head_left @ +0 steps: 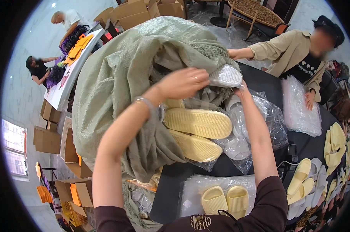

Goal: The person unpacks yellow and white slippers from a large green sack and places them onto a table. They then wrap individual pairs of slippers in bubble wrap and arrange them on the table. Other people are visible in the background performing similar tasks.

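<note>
A white slipper [226, 76] in a transparent plastic bag is held up at the mouth of a big grey-green woven sack [105, 96]. My right hand [240, 88] grips its right edge, the fingers partly hidden behind it. My left hand [185, 82] is closed, its fingertips pinching at the left end of the bagged slipper. Below them, a pair of bagged yellow slippers [198, 123] lies sole up against the sack. Bagged white slippers [236, 145] lie beside these, under my right forearm.
Unbagged yellow slippers [214, 200] rest on flat plastic bags [190, 189] on the black table [168, 193]. More slippers [298, 176] line the right side. Across the table, a person [298, 58] touches the sack and a stack of plastic bags [301, 104]. Cardboard boxes [130, 13] stand behind.
</note>
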